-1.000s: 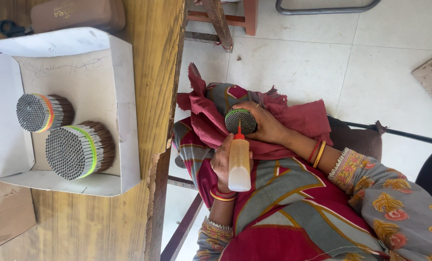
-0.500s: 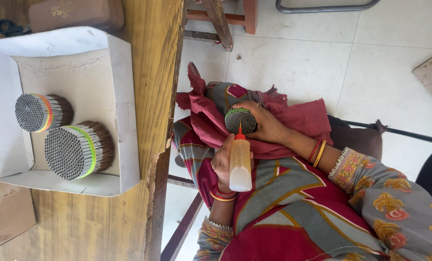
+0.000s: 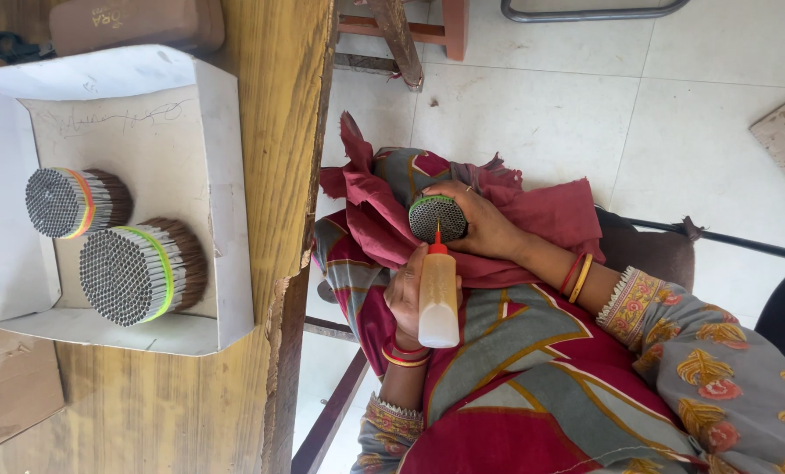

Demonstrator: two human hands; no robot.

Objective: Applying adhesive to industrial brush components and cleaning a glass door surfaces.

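My left hand grips a pale squeeze bottle with a red nozzle, its tip touching the end face of a round bundle of thin dark sticks. My right hand is wrapped around that bundle and holds it over my lap, above a dark red cloth. Bangles sit on both wrists.
To the left, a wooden table carries a white cardboard box holding two more stick bundles, one with an orange band and one with a green band. A brown case lies beyond the box. Pale floor tiles and chair legs surround my lap.
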